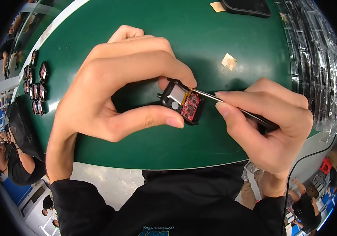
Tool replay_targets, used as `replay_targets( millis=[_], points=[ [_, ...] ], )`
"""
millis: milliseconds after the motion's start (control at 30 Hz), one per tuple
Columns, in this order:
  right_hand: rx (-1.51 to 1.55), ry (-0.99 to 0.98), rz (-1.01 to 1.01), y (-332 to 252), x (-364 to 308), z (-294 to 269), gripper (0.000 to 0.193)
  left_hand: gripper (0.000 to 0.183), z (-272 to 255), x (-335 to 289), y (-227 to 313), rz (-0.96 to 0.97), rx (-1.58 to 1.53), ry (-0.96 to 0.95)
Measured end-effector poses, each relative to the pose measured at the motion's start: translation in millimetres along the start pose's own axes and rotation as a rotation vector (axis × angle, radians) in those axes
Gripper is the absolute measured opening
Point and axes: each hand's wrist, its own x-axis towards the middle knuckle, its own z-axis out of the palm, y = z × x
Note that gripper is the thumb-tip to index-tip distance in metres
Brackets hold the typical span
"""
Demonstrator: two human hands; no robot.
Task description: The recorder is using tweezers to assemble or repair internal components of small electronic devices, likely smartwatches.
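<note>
Near the desk's front edge, left-hand fingers pinch a black device; right-hand fingers grip a slim tool. I'd worry a slipping tip gouges the red board.

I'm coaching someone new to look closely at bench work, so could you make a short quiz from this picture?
1. Open question: what does the left grip hold?
2. True or false: the right grip is empty.
3. Multiple choice: what colour is the circuit board beside the silver block?
A) blue
B) red
C) white

Key:
1. A small, open black case, with the circuit board inside.
2. False: it holds a thin tool, with its tip at the case.
3. B
</note>
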Motion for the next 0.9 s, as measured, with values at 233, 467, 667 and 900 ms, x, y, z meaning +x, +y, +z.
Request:
replay_targets(
  millis=[233,467,667,900],
  points=[
    [0.026,-0.011,0.01,3.5,-1.7,-2.4,0.022,0.061,2.8,5.0,1.6,0.033,0.017,-0.002],
    [0.034,-0.003,0.005,4.1,-2.3,-2.5,0.021,0.061,2.3,4.7,1.8,0.046,0.025,-0.001],
    [0.057,-0.017,-0.008,6.5,-1.1,-2.1,0.021,0.064,2.4,3.7,-0.4,0.022,0.02,-0.003],
    [0.044,-0.019,-0.012,4.7,-0.9,-3.0,0.021,0.067,5.4,5.1,1.3,0.009,-0.016,0.023]
  ],
)
